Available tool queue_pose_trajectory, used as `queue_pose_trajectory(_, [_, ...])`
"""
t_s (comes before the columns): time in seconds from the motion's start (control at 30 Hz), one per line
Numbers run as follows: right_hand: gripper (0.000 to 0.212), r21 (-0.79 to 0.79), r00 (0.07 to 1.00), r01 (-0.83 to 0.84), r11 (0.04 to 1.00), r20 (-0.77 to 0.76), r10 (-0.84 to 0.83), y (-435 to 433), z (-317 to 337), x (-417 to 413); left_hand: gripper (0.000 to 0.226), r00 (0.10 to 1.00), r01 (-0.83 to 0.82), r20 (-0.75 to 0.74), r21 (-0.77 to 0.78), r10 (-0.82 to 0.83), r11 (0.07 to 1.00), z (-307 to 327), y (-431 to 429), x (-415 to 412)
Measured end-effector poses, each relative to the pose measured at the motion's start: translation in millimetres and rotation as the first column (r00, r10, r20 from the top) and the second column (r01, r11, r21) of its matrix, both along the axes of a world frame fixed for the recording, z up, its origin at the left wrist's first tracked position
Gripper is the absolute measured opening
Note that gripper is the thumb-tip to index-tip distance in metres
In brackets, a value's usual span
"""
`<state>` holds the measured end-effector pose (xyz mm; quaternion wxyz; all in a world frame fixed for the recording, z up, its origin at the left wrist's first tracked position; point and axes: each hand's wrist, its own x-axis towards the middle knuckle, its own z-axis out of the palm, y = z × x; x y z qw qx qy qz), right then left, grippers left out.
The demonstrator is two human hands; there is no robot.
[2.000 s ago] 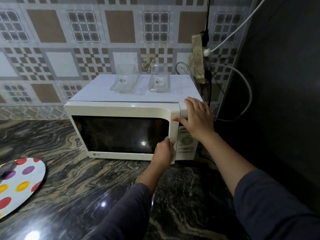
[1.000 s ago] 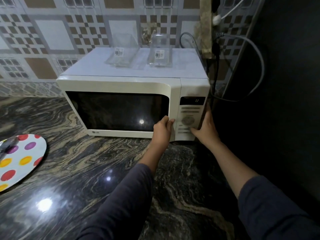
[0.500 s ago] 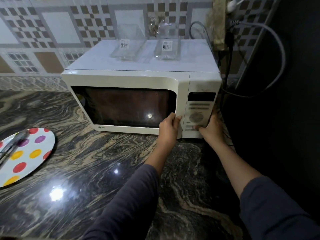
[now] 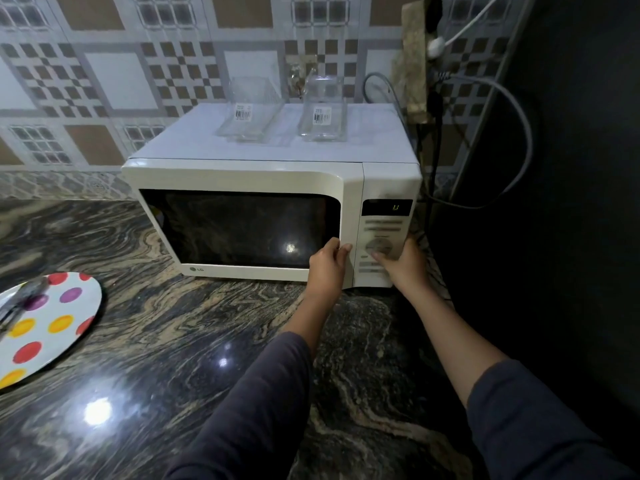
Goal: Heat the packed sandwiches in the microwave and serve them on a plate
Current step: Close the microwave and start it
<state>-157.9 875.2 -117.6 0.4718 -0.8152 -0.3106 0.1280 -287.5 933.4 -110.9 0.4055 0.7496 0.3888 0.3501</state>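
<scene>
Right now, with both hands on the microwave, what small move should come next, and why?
Probably turn the dial with the right hand to set a heating time. The microwave has its door looking shut, its window dark, the display shows a single character, that hand's thumb lies by the dial, and the left hand rests against the door's edge.
</scene>
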Motion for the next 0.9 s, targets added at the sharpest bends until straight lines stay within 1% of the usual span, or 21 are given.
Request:
queue_pose_trajectory(0.13, [0.056,-0.028,0.999,-0.03,0.999,-0.031,0.029,1,3,6,0.027,1.0,0.008,0.017,-0.016,-0.007,1.0,0,0,-1])
queue_pose_trajectory(0.33, [0.053,-0.075,0.995,-0.082,0.994,-0.056,0.078,1,17,17,0.039,0.998,0.019,0.063,-0.016,-0.018,1.0,-7,5,1])
queue_pose_trajectory(0.4, [0.053,-0.059,0.996,-0.065,0.996,-0.069,0.061,0,20,15,0.038,0.998,0.027,0.063,-0.014,-0.026,1.0,-6,5,-1])
queue_pose_trajectory(0.53, [0.049,0.023,0.996,-0.003,1.0,-0.09,0.005,-5,18,5,0.034,0.998,0.054,0.035,-0.015,-0.054,0.998,-1,6,-3])
queue_pose_trajectory(0.6, [0.044,0.034,0.998,0.006,0.999,-0.056,-0.004,-7,13,-3,0.028,0.999,0.041,-0.039,0.072,-0.038,0.997,-3,4,-5])
queue_pose_trajectory(0.67, [0.036,-0.033,1.0,0.023,0.999,0.0,-0.023,-10,4,-10,0.007,0.984,0.05,-0.177,0.176,-0.019,0.983,-17,1,-11])
queue_pose_trajectory(0.73, [0.029,-0.126,0.997,0.065,0.99,0.053,-0.059,-16,-12,-16,0.026,0.945,0.092,-0.325,0.207,-0.021,0.974,-41,-5,-27])
queue_pose_trajectory(0.8, [0.032,-0.199,0.995,0.068,0.978,0.084,-0.052,-27,-35,-22,0.04,0.9,0.133,-0.435,0.217,-0.027,0.967,-67,-9,-47])
queue_pose_trajectory(0.9, [0.045,-0.371,0.987,-0.038,0.928,0.132,0.094,-45,-73,-38,0.054,0.822,0.176,-0.567,0.181,-0.044,0.967,-96,-9,-71])
